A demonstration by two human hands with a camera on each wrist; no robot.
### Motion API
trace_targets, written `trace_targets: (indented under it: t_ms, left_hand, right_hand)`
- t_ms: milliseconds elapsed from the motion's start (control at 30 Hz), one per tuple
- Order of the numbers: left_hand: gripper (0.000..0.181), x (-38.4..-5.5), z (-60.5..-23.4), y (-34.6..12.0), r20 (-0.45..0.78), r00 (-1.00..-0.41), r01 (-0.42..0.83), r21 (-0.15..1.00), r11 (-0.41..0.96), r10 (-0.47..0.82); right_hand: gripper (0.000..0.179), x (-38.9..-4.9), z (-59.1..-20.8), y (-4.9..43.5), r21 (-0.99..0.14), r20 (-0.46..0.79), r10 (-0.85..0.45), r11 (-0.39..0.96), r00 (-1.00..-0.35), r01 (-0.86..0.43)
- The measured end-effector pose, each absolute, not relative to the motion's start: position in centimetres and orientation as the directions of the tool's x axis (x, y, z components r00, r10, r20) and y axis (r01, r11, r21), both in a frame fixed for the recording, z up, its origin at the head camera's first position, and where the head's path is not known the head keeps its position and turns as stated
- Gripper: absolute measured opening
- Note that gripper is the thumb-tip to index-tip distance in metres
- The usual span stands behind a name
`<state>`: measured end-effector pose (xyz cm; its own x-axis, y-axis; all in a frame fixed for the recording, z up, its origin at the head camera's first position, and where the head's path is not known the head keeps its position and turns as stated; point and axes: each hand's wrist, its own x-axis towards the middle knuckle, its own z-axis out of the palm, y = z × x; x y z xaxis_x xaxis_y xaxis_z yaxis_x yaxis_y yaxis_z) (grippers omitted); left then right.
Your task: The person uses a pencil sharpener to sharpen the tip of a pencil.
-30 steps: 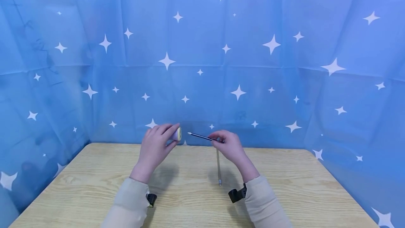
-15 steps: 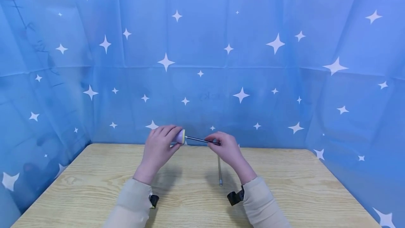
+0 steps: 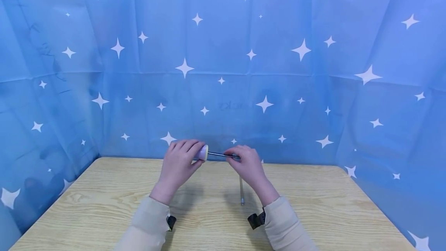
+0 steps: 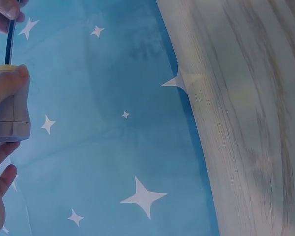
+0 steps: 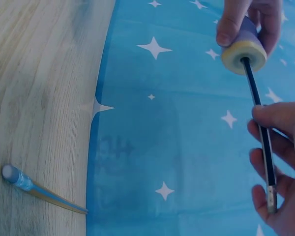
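Observation:
My left hand [image 3: 178, 164] grips a lilac pencil sharpener [image 3: 201, 153] with a pale yellow rim, held sideways above the table's far edge. A dark pencil [image 3: 217, 154] is pinched between the thumb and fingers of my right hand [image 3: 249, 164]. In the right wrist view, this pencil [image 5: 258, 98] stands with its front end inside the hole of the sharpener [image 5: 244, 51], so its tip is hidden. Its metal-capped rear end lies by my right palm. The left wrist view shows my thumb across the yellow-rimmed end of the sharpener [image 4: 12, 110].
A second pencil [image 3: 242, 193], wood-coloured with an eraser end, lies on the wooden table [image 3: 104, 200] below my right hand. Behind the table hangs a blue curtain [image 3: 223, 92] with white stars. Each wrist carries a small black camera [image 3: 256, 220].
My two hands have come closer together, the left one moving right and the right one slightly left. The dark pencil's pale tip, apart from the sharpener before, has entered its hole.

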<state>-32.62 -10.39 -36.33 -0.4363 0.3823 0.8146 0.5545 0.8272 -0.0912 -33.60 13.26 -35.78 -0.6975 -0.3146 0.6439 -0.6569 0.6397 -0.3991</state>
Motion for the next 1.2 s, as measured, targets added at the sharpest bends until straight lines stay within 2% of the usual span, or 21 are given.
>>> trace_targets:
  t_ms: [167, 433, 667, 733, 933, 1200]
  left_hand:
    - [0.053, -32.6, -36.4, -10.3, 0.822, -0.421, 0.554, -0.102, 0.826, 0.383]
    - [0.051, -32.5, -36.4, -10.2, 0.834, -0.378, 0.546, -0.151, 0.824, 0.403]
    - [0.049, -32.3, -36.3, -9.1, 0.835, -0.338, 0.569, -0.188, 0.801, 0.435]
    - [0.048, -32.2, -36.3, -8.6, 0.827, -0.330, 0.578, -0.204, 0.790, 0.455]
    - [0.048, -32.2, -36.5, -8.0, 0.815, -0.371, 0.577, -0.173, 0.798, 0.445]
    - [0.051, -32.3, -36.3, -9.5, 0.806, -0.420, 0.558, -0.134, 0.819, 0.417]
  right_hand:
    - [0.012, -33.7, -35.9, 13.2, -0.340, 0.700, -0.307, 0.650, -0.644, -0.679]
    - [0.013, -33.6, -36.0, 13.1, -0.322, 0.719, -0.306, 0.650, -0.624, -0.689]
    - [0.011, -33.6, -36.2, 12.4, -0.236, 0.778, -0.344, 0.616, -0.526, -0.752]
    - [0.009, -33.5, -36.3, 12.2, -0.226, 0.774, -0.363, 0.606, -0.518, -0.763]
    - [0.007, -33.1, -36.0, 12.1, -0.300, 0.722, -0.352, 0.616, -0.595, -0.728]
    - [0.008, -33.9, -35.5, 14.1, -0.400, 0.610, -0.341, 0.647, -0.715, -0.650]
